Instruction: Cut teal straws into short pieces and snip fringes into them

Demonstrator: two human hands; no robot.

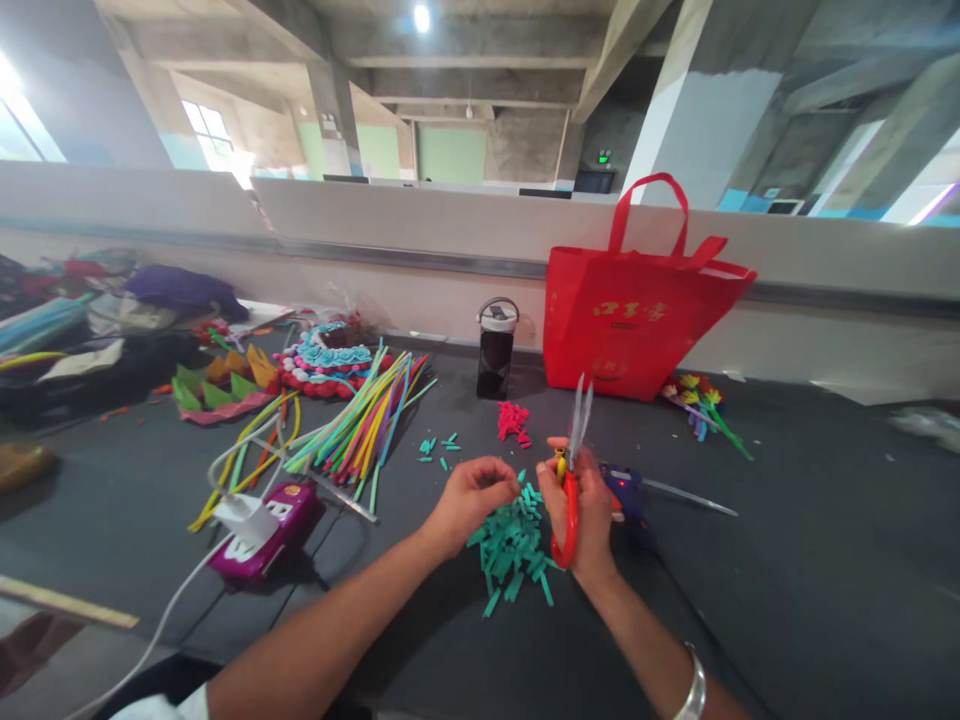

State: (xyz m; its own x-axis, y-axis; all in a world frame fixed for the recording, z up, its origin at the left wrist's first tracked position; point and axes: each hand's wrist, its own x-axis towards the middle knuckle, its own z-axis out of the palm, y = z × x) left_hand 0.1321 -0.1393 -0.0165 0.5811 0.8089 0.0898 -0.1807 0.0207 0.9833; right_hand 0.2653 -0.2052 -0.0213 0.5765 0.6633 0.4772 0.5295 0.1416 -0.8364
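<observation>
My right hand [589, 510] is wrapped round scissors [568, 530] with red handles, their blades pointing up and away from me. Fingers and thumb of my left hand [472, 500] are pinched together at the upper edge of a pile of teal cut strips [510, 550]; whatever sits between the fingertips is too small to make out. Beyond the hands lies a small heap of pinkish-red cut pieces [513, 422]. A few more teal bits [427, 447] are scattered to its left. Partly hidden behind my right hand is a dark blue glue gun [628, 490] with a clear glue stick [690, 496].
A phone [495, 365] leans against a handled bottle [499, 317]. Behind stands a red bag [630, 320], with a small craft flower bunch [697, 400] beside it. Colourful pipe cleaners [367, 425] and a purple power strip [266, 532] with a white cable occupy the left.
</observation>
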